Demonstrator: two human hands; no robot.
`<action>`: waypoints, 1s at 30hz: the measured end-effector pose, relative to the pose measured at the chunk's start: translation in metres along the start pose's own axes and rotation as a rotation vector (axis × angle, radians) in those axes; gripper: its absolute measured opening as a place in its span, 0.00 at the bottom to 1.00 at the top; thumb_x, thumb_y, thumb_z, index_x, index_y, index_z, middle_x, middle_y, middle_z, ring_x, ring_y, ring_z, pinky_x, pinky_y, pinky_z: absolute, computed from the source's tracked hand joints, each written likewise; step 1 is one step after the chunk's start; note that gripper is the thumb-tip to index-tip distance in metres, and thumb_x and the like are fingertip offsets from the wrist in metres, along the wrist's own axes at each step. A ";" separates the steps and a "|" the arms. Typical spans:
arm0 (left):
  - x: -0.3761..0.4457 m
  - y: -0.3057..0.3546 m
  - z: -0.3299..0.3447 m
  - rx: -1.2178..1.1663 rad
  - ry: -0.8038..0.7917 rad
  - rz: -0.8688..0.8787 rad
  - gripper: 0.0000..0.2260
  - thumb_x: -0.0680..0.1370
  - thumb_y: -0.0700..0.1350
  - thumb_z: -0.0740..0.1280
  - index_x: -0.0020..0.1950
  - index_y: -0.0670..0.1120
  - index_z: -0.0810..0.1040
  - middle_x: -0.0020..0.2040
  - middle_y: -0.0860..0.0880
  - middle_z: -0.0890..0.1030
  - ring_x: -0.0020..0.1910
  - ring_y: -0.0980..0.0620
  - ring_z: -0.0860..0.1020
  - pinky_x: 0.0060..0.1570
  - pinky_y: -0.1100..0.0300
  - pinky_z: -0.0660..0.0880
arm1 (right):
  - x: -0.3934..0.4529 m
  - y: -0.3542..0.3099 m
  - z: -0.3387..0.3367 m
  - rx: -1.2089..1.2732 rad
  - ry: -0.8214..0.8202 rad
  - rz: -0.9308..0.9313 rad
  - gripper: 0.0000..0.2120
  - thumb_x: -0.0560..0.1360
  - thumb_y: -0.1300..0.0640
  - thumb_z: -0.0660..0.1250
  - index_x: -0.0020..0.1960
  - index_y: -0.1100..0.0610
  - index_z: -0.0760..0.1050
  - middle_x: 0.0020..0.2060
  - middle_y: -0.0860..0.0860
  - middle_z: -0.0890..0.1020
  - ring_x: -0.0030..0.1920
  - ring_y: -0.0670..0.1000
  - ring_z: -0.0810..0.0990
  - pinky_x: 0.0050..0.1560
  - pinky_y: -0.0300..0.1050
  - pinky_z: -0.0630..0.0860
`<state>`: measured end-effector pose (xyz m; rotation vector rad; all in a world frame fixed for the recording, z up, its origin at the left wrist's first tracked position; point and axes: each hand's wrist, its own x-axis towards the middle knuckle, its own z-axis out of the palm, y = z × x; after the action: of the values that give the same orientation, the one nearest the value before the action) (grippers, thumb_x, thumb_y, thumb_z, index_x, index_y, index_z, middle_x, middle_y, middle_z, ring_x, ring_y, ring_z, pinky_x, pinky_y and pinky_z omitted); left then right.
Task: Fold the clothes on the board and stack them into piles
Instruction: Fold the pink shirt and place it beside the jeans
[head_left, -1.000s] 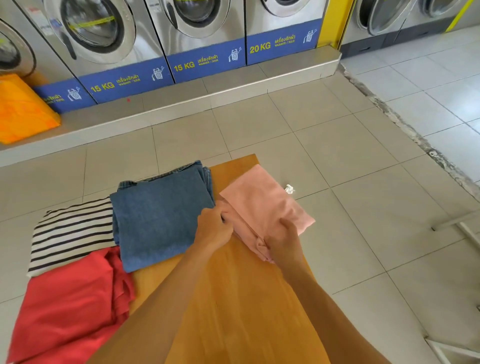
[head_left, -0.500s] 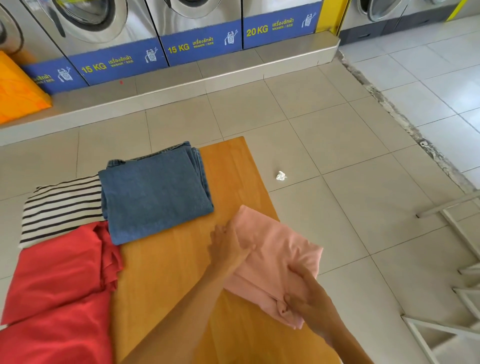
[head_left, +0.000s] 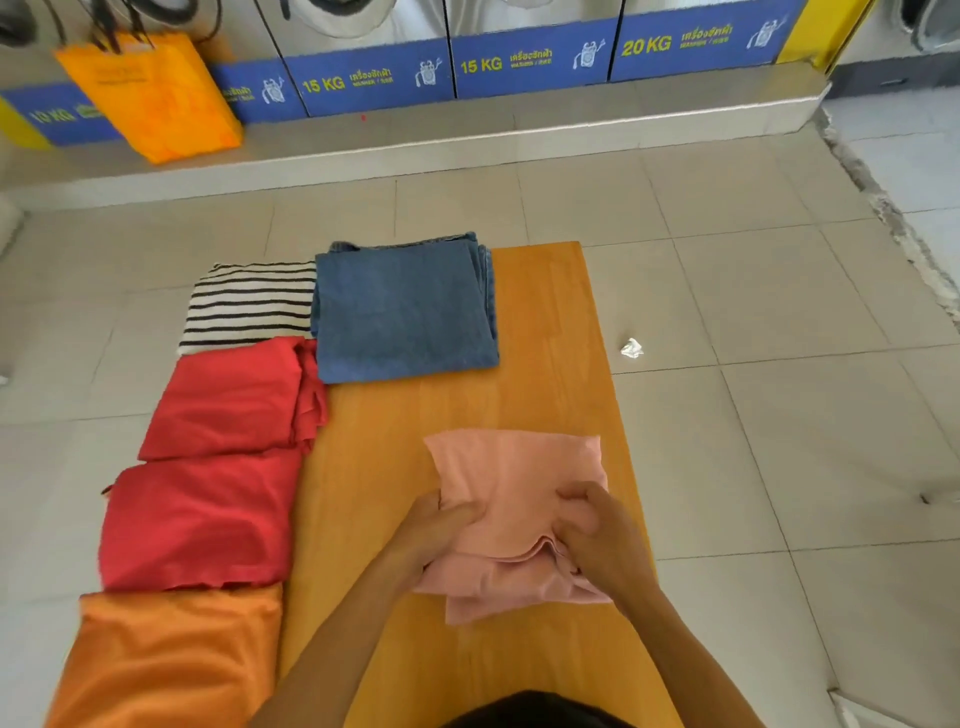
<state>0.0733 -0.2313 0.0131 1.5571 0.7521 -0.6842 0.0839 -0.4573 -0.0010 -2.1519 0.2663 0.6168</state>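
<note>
A pink garment (head_left: 511, 470) lies partly folded on the right half of the wooden board (head_left: 540, 332). My left hand (head_left: 434, 527) grips its left edge and my right hand (head_left: 597, 527) grips its bunched near-right part. Folded blue jeans (head_left: 402, 306) rest at the board's far left corner. Along the board's left side lie a striped top (head_left: 249, 306), a red garment (head_left: 228, 397), a second red garment (head_left: 195, 519) and an orange garment (head_left: 166, 660).
Washing machines with blue panels (head_left: 530, 65) line the back on a raised step. An orange bag (head_left: 150, 96) stands on that step at the left. A crumpled white scrap (head_left: 631, 348) lies on the tiled floor right of the board.
The pink garment was dragged from the board's far right corner toward me and turned square to the board. Both hands now hold it close together. The view tilted down, showing the orange garment.
</note>
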 end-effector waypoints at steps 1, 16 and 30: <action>-0.009 -0.007 -0.009 -0.045 0.020 0.011 0.15 0.74 0.50 0.74 0.59 0.48 0.81 0.51 0.51 0.86 0.50 0.51 0.85 0.48 0.55 0.82 | -0.001 -0.004 0.006 -0.005 -0.032 -0.029 0.15 0.73 0.55 0.67 0.56 0.41 0.76 0.35 0.45 0.84 0.35 0.44 0.82 0.35 0.42 0.78; -0.022 -0.043 -0.143 -0.103 0.321 0.151 0.25 0.66 0.52 0.78 0.60 0.45 0.81 0.52 0.49 0.86 0.52 0.48 0.84 0.57 0.47 0.80 | 0.014 -0.087 0.115 0.021 -0.069 -0.355 0.16 0.74 0.56 0.70 0.59 0.41 0.77 0.56 0.47 0.78 0.56 0.48 0.78 0.52 0.40 0.70; 0.041 -0.007 -0.158 0.324 0.567 0.134 0.39 0.72 0.41 0.68 0.79 0.52 0.53 0.61 0.39 0.72 0.61 0.37 0.73 0.60 0.48 0.72 | 0.073 -0.094 0.148 -0.179 -0.057 -0.195 0.28 0.77 0.56 0.62 0.76 0.47 0.66 0.63 0.57 0.77 0.59 0.59 0.77 0.58 0.50 0.74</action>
<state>0.0947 -0.0707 -0.0057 2.1183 0.9717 -0.2651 0.1341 -0.2806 -0.0503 -2.2925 -0.0320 0.6066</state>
